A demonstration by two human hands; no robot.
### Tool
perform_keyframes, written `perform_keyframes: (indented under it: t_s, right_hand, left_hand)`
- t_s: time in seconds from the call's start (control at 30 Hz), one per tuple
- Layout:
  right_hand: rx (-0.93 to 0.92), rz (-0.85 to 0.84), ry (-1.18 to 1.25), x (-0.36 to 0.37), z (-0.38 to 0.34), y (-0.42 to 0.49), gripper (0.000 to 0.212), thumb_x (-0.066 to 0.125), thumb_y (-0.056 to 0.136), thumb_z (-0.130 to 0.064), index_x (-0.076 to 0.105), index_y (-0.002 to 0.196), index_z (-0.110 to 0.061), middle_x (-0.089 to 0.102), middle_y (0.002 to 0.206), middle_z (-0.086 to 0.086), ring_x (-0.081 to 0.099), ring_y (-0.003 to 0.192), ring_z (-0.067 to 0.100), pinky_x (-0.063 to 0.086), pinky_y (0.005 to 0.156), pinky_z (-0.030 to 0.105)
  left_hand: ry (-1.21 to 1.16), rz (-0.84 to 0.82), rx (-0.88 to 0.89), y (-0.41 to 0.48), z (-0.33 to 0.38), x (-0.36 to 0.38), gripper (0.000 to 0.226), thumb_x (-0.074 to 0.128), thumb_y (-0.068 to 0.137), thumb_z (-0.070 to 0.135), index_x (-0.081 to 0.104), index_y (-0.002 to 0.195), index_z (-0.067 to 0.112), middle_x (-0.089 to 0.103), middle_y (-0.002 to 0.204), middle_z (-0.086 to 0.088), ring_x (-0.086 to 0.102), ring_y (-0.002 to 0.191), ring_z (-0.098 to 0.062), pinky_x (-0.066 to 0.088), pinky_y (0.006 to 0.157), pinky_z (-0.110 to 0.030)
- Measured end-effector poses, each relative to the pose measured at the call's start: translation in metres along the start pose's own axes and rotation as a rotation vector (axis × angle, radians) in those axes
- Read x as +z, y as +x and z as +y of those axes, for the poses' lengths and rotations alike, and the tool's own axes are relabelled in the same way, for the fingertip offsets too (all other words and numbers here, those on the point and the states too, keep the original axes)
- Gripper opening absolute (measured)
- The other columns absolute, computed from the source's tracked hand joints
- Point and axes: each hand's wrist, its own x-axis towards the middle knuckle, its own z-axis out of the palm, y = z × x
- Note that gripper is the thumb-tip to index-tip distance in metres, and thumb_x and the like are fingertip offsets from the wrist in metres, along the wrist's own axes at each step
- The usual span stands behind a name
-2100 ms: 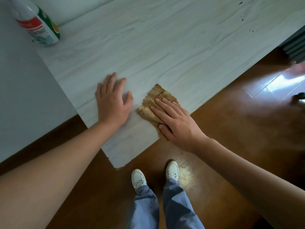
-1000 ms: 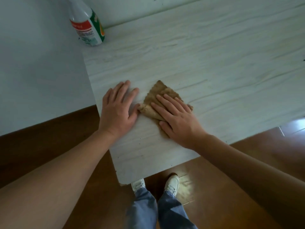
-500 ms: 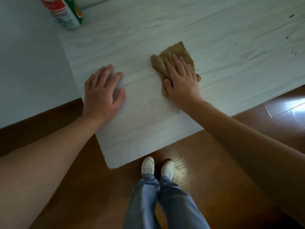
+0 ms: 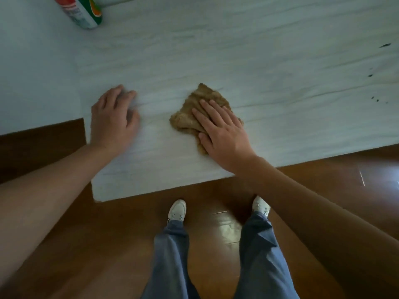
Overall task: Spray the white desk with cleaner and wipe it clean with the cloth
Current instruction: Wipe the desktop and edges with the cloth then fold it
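Note:
The white desk with faint wood grain fills the upper part of the view. A crumpled tan cloth lies near the desk's front edge. My right hand presses flat on it, fingers spread over its right half. My left hand rests palm-down on the bare desk near the left corner, holding nothing. The cleaner bottle, white with red and green label, stands at the far left of the desk; its top is cut off by the frame.
Several dark specks mark the desk at the right. A white wall borders the desk on the left. Brown wooden floor lies below, where my two feet in white shoes stand apart.
My right hand has slid the cloth away from the left hand, to the right along the desk. The left hand stays flat near the corner. My feet now stand wider apart.

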Motion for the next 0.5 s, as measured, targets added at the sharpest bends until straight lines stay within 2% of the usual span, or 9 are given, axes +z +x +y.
perform_keyframes:
  t_s: [0.07, 0.27, 0.37, 0.5]
  right_hand:
    - [0.048, 0.03, 0.016, -0.012, 0.036, -0.005, 0.055, 0.038, 0.102, -0.04, 0.031, 0.155, -0.026, 0.026, 0.163, -0.001, 0.019, 0.152, 0.02, 0.012, 0.125, 0.038]
    - [0.181, 0.037, -0.006, -0.056, 0.147, -0.027, 0.054, 0.037, 0.103, -0.039, 0.029, 0.155, -0.027, 0.021, 0.165, -0.001, 0.015, 0.153, 0.019, 0.011, 0.124, 0.039]
    - [0.217, 0.035, 0.004, -0.068, 0.174, -0.035, 0.054, 0.036, 0.103, -0.039, 0.028, 0.155, -0.026, 0.02, 0.165, -0.001, 0.013, 0.153, 0.02, 0.01, 0.123, 0.04]
    - [0.256, 0.088, 0.022, -0.06, 0.167, -0.032, 0.055, 0.041, 0.101, -0.03, 0.032, 0.154, -0.02, 0.023, 0.164, 0.005, 0.015, 0.153, 0.024, 0.01, 0.125, 0.043]
  left_hand:
    - [-0.051, 0.036, -0.112, -0.017, 0.045, 0.007, 0.046, 0.045, 0.101, 0.028, 0.048, 0.145, 0.014, 0.043, 0.154, -0.013, 0.036, 0.145, -0.035, 0.031, 0.117, -0.052]
    - [-0.043, 0.015, -0.19, -0.033, 0.162, 0.043, 0.054, 0.039, 0.1, 0.044, 0.045, 0.148, 0.019, 0.034, 0.162, -0.011, 0.026, 0.152, -0.034, 0.024, 0.122, -0.054]
    - [-0.049, 0.027, -0.248, -0.028, 0.185, 0.051, 0.057, 0.036, 0.1, 0.047, 0.043, 0.148, 0.019, 0.031, 0.164, -0.011, 0.022, 0.154, -0.035, 0.018, 0.124, -0.055]
    - [-0.044, 0.074, -0.262, -0.03, 0.185, 0.054, 0.055, 0.04, 0.1, 0.045, 0.044, 0.148, 0.019, 0.031, 0.164, -0.01, 0.021, 0.154, -0.033, 0.017, 0.125, -0.055]
